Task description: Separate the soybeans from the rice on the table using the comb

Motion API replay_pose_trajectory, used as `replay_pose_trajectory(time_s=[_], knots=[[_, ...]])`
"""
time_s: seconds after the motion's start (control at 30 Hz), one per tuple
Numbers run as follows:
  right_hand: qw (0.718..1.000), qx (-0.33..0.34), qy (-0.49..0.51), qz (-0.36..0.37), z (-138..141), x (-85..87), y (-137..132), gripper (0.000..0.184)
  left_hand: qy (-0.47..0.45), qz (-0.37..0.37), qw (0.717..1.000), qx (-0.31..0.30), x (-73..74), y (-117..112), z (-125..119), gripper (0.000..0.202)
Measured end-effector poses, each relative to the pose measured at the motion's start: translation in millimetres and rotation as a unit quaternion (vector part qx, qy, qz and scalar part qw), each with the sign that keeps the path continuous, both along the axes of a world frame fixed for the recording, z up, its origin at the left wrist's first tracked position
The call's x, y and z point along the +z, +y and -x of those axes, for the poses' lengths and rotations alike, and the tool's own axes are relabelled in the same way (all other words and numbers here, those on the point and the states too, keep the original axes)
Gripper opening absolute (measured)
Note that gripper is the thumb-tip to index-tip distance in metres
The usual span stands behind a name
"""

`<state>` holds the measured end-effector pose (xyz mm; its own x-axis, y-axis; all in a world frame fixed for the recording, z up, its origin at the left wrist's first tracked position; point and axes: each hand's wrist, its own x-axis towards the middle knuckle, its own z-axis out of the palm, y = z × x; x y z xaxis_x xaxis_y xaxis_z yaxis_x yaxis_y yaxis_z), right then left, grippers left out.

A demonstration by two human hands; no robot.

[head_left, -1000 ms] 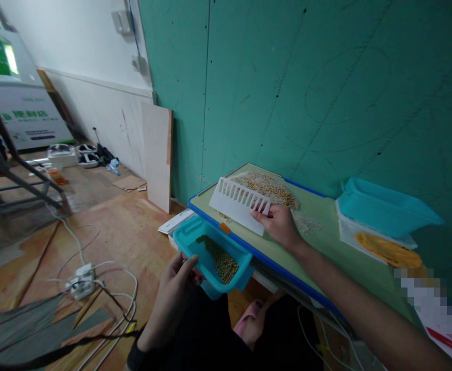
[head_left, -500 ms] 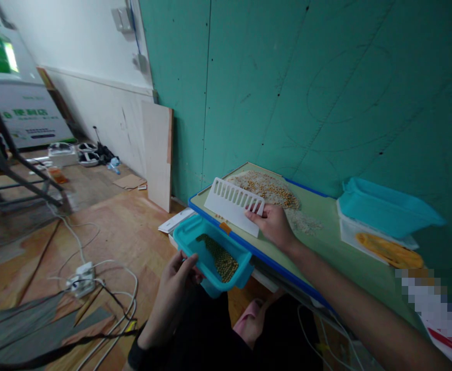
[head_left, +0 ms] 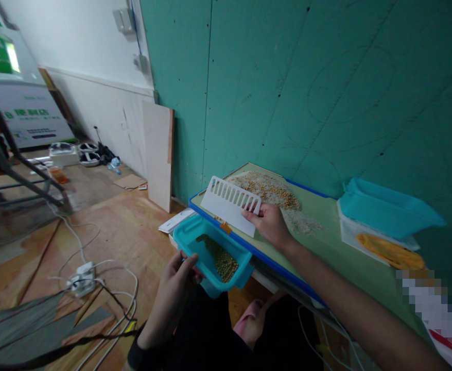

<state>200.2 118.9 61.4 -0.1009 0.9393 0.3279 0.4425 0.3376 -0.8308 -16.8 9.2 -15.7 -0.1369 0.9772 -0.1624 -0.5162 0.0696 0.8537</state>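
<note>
My left hand (head_left: 181, 270) grips the near rim of a turquoise plastic container (head_left: 187, 234), held just below the table's front edge. Yellowish beans (head_left: 224, 263) lie in a strip along its bottom. Between the thumb and fingers of my right hand (head_left: 270, 221) is a flat white slotted scraper (head_left: 224, 206), its slots pointing up and away from me. Its lower edge is close to the blue table edge, above the container. Behind it, a pile of pale grains mixed with yellow beans (head_left: 282, 196) spreads over the green tabletop (head_left: 330, 224).
Farther right on the table stand another turquoise container (head_left: 388, 206) and a yellow cloth-like item (head_left: 390, 250). A green wall (head_left: 249, 93) borders the table's back. A white power strip (head_left: 82, 278) with loose cables lies on the floor to the left, and a board (head_left: 158, 154) leans upright.
My right hand has shifted the white scraper slightly left, toward the table's front edge. My left hand and the container have stayed in place.
</note>
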Motion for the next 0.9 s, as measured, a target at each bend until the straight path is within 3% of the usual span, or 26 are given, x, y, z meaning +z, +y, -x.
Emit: replay_pose_trajectory(time_s=[0.9], knots=[[1.000, 0.012, 0.006, 0.004, 14, -2.5, 3, 0.025, 0.004, -0.006, 1.000, 0.005, -4.0, 3, 3, 0.027]])
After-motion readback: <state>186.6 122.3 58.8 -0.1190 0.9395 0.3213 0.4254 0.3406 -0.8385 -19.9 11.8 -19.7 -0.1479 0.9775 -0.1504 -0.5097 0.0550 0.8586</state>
